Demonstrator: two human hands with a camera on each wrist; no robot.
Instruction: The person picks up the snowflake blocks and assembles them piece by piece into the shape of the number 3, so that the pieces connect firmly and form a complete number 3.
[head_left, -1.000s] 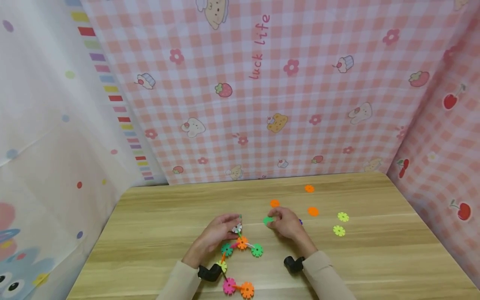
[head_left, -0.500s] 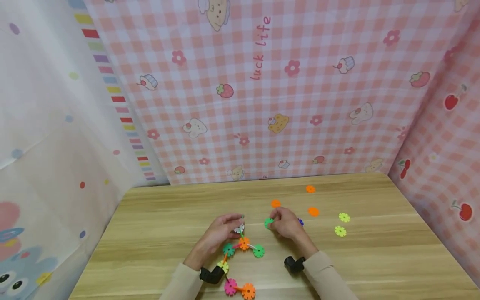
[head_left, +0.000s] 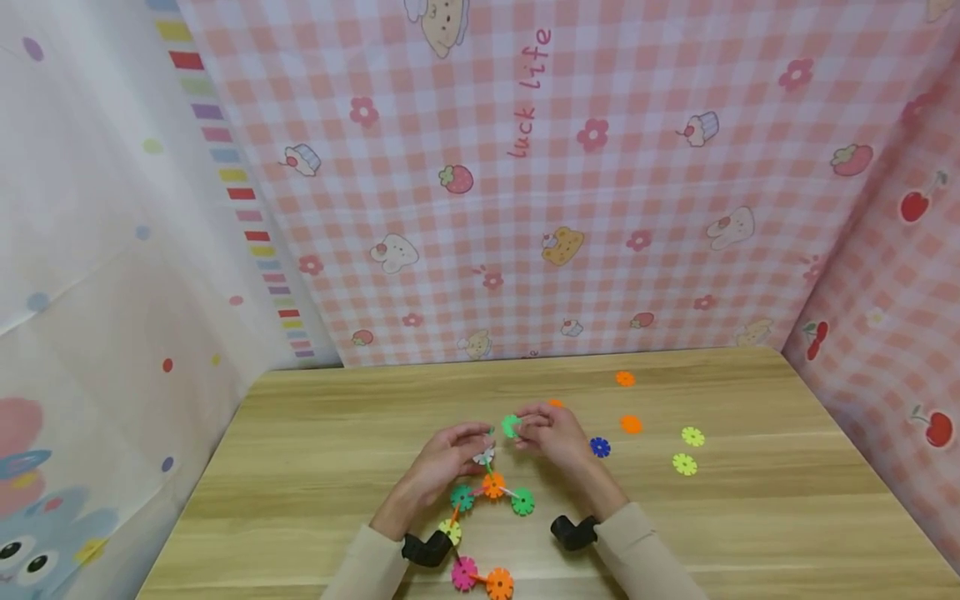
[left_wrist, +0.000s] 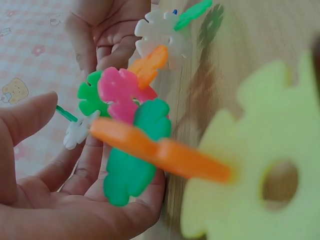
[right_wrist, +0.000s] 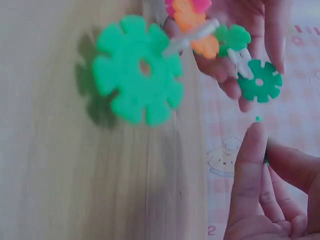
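My left hand [head_left: 442, 462] holds the far end of a chain of slotted plastic snowflake discs, at a white disc [head_left: 482, 457]. A dark green disc [right_wrist: 270, 90] is attached beyond it. From there the chain runs toward me through an orange disc [head_left: 493, 486], with a green disc [head_left: 522, 502] on its right, a teal one [head_left: 462, 498], a yellow one [head_left: 451, 532] and a pink one [head_left: 464, 573]. Between thumb and fingers, my right hand [head_left: 555, 437] pinches a loose green disc [head_left: 511, 427], apart from the chain. The right wrist view shows that disc edge-on, mostly hidden by fingertips.
On the wooden table [head_left: 787, 500], a blue disc [head_left: 600, 447] lies right of my right hand. Farther off are orange discs [head_left: 632, 425] and two yellow discs [head_left: 685, 464]. A checked cloth [head_left: 600, 192] hangs behind the table's back edge.
My right hand has moved left and slightly away from me with the green disc, nearing my left hand. The blue disc now shows fully. My left hand keeps its hold on the chain.
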